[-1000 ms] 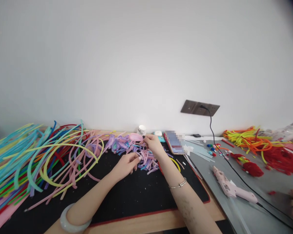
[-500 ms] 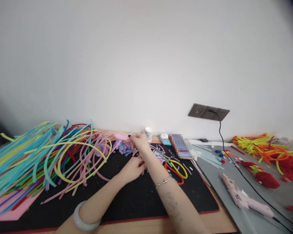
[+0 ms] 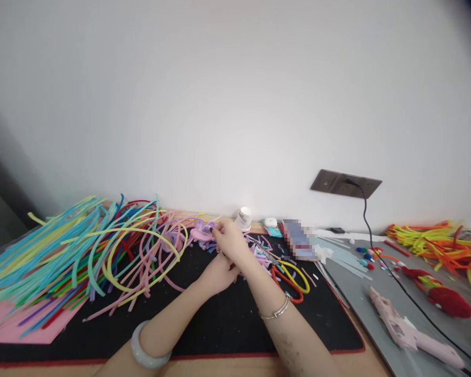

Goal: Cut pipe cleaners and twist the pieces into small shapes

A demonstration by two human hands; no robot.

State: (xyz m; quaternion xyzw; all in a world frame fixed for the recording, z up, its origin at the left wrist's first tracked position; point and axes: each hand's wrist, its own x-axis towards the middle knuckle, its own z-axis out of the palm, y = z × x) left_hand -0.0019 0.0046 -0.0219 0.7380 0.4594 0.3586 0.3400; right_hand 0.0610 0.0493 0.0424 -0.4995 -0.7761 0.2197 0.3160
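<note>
My right hand (image 3: 231, 242) is closed, its fingertips pinched together over a heap of pink and lilac pipe cleaners (image 3: 202, 231). What it pinches, if anything, is hidden. Just below, my left hand (image 3: 219, 273) is also closed, fingers curled in under the right wrist. Its grip is hidden too. Cut pink and purple pipe-cleaner pieces (image 3: 261, 255) lie right beside the right wrist. Scissors with yellow and red handles (image 3: 304, 283) rest to the right of that forearm.
Long multicoloured pipe cleaners (image 3: 63, 251) pile up at left on a black mat (image 3: 220, 324). A paper cup (image 3: 244, 218), an earbud case (image 3: 270, 222) and a phone (image 3: 298, 240) stand along the wall. A pink glue gun (image 3: 408, 330) with its cord lies on the grey board at right.
The pink oval piece that stuck out from my right fingertips no longer shows. My right hand has drawn lower, closer over the left. The whole view has swung slightly left.
</note>
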